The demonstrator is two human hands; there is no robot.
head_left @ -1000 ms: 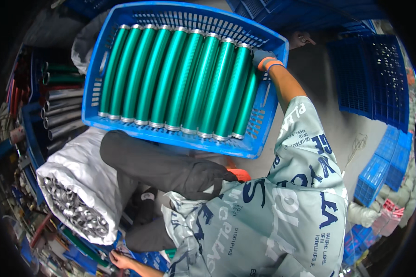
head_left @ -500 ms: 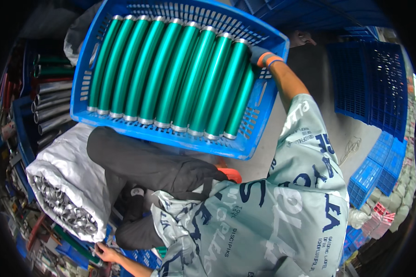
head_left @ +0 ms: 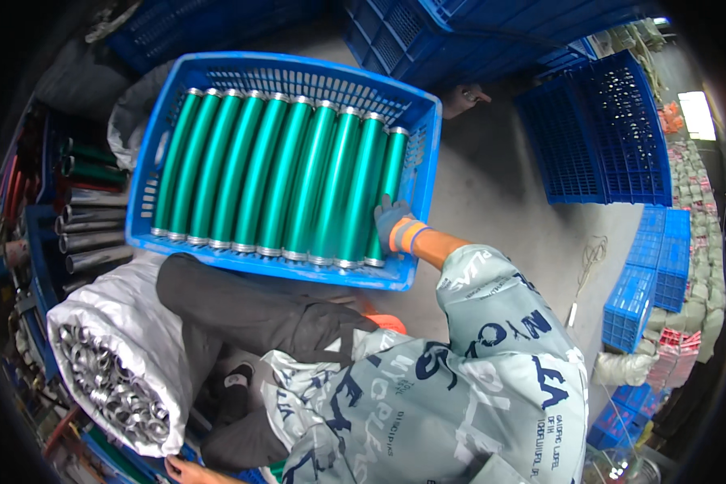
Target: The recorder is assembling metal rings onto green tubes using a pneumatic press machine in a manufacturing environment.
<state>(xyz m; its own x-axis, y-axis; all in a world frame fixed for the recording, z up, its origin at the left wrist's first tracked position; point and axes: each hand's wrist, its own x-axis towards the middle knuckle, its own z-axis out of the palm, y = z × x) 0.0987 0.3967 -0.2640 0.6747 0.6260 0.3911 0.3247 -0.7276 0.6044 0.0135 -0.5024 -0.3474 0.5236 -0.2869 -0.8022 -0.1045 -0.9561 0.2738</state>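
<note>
A row of green metal tubes (head_left: 250, 177) with silver ends lies side by side in a blue plastic crate (head_left: 290, 64). My right hand (head_left: 397, 226), in a grey and orange work glove, rests at the near part of the rightmost tube (head_left: 394, 165). Its fingers are spread and touch that tube; the fingertips partly cover it. My left hand (head_left: 187, 470) is bare and low at the bottom edge, just below a white sack (head_left: 129, 302) of silver rings (head_left: 117, 387). Most of that hand is cut off, so its grip does not show.
Silver tubes (head_left: 97, 234) and more green tubes (head_left: 93, 168) are stacked left of the crate. Blue crates (head_left: 597, 137) stand at the right, with smaller ones (head_left: 649, 274) nearer. More blue crates (head_left: 403, 36) are at the back. A thin cord (head_left: 593, 258) lies on the grey floor.
My right hand has moved from the far end of the rightmost tube to its near part. That tube now lies farther left, in line with the row. My left hand sits lower in the picture.
</note>
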